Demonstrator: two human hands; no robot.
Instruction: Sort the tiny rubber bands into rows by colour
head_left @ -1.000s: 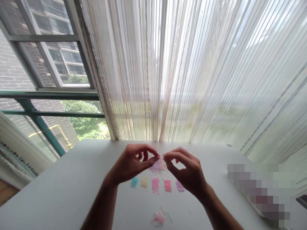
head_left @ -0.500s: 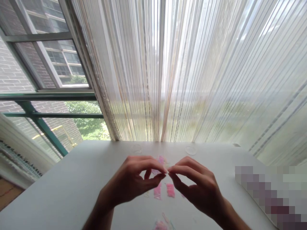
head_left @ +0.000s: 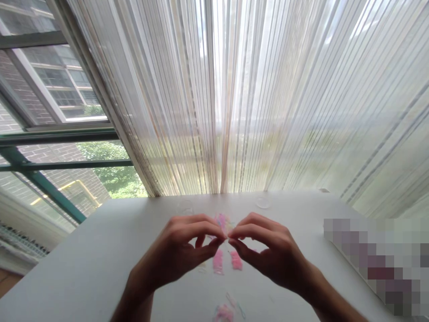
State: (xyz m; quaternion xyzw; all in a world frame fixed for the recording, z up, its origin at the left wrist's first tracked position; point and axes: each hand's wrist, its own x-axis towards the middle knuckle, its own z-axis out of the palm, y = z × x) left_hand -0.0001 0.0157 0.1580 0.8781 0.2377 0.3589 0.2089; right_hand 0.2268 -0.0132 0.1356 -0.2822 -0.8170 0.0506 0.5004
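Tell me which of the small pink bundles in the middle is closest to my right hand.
The brighter, deeper pink one, just beside your right hand; the paler bundle lies further left.

Location: residential rm., prob. an apt. or enclosed balcony. Indicators: sheer striped curtain (head_left: pixel 214 98) across the window side; metal-framed window (head_left: pixel 56 80) at L; green railing (head_left: pixel 63 165) outside, w/ brick bldg. (head_left: pixel 63 174) and foliage (head_left: pixel 114 165) beyond. White table (head_left: pixel 100 250) abuts the curtain side.
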